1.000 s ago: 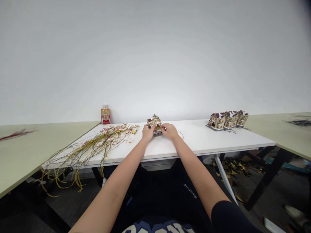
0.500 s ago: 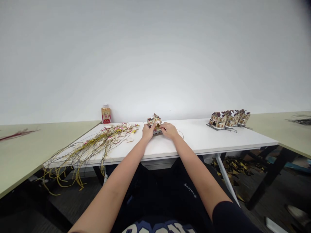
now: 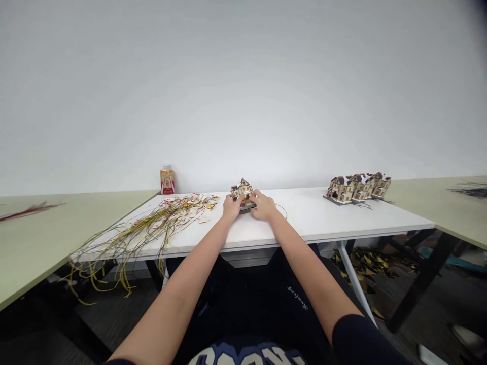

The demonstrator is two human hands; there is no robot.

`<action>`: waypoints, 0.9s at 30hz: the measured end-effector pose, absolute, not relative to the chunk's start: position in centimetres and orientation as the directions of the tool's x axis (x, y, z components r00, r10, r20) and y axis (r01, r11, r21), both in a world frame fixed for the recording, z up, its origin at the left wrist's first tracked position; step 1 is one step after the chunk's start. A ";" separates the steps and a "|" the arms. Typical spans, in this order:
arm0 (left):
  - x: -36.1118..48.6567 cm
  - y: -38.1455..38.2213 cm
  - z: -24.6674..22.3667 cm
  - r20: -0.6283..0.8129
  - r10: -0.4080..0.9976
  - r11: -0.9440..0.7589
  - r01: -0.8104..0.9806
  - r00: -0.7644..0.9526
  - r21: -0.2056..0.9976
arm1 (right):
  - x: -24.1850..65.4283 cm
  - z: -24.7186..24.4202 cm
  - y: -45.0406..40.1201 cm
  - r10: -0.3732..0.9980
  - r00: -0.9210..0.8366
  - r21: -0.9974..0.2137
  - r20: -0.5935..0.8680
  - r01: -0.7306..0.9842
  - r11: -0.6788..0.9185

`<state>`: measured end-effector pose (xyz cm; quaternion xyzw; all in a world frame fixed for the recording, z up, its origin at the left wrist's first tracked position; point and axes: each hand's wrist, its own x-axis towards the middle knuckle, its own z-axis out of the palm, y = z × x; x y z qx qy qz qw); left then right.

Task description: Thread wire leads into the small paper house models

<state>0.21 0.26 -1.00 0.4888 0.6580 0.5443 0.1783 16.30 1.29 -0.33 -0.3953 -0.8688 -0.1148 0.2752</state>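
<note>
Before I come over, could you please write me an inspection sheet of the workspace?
Surface: white table, with pale tables at both sides.
Job's things: one small house upright near the middle; a row of similar houses at the right.
Clutter: heap of cords at the left, ends hanging over the front edge; bottle at the back left.
Hands: left hand holds the house's left side; right hand is at its right, exact grip unclear.
Cables: a thin strand curves out by the right wrist; what it is, unclear.
Surroundings: pale wall behind; gold pieces below, at the right.
</note>
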 end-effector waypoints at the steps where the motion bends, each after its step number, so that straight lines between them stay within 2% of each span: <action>1: 0.2 0.3 -1.1 0.299 0.836 -0.075 0.444 -0.459 0.893 | 16.3 -0.3 1.2 0.627 -0.536 -0.015 0.565 0.753 0.658; 13: 0.3 0.1 -0.8 0.299 0.839 -0.058 0.471 -0.455 0.880 | 15.8 -0.4 2.0 0.653 -0.553 0.042 0.518 0.779 0.626; 21: 0.3 0.0 -0.8 0.275 0.842 -0.050 0.440 -0.465 0.897 | 16.3 -0.8 2.6 0.637 -0.533 -0.046 0.556 0.746 0.665; 27: 0.1 0.3 -0.9 0.240 0.853 -0.032 0.413 -0.463 0.910 | 16.5 -1.2 2.8 0.602 -0.548 -0.038 0.581 0.720 0.693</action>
